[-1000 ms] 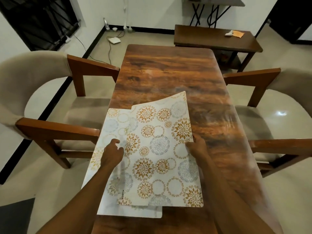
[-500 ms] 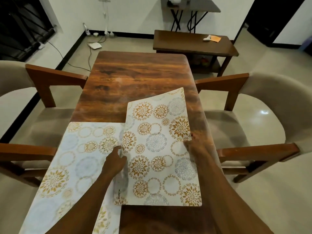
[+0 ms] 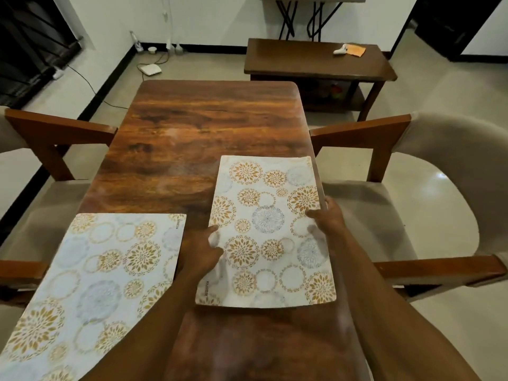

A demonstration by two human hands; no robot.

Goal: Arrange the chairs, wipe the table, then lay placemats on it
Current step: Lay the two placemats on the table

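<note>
Right placemat [image 3: 270,229], printed with gold and grey floral rings, sits lengthwise on the right half of the wooden table [image 3: 192,133], between the two sets of fingers. Whether it lies fully flat cannot be told. The left hand [image 3: 200,251] grips its left edge with curled fingers. The right hand [image 3: 327,218] pinches its right edge at the table's rim, thumb on the print and fingers wrapped round the edge. A second placemat [image 3: 90,284] lies just outside the left hand's knuckles, apart from the held one, overhanging the table's left side. A left chair [image 3: 60,127] and a right chair [image 3: 445,166], cushioned and wooden-armed, flank the table outboard of each hand. Far ahead of the fingertips stands a side table [image 3: 310,64] carrying an orange cloth [image 3: 357,50] and a white object [image 3: 340,50]. Its lower shelf holds small coloured items, too dim to identify. A white device [image 3: 149,69] lies on the floor.
</note>
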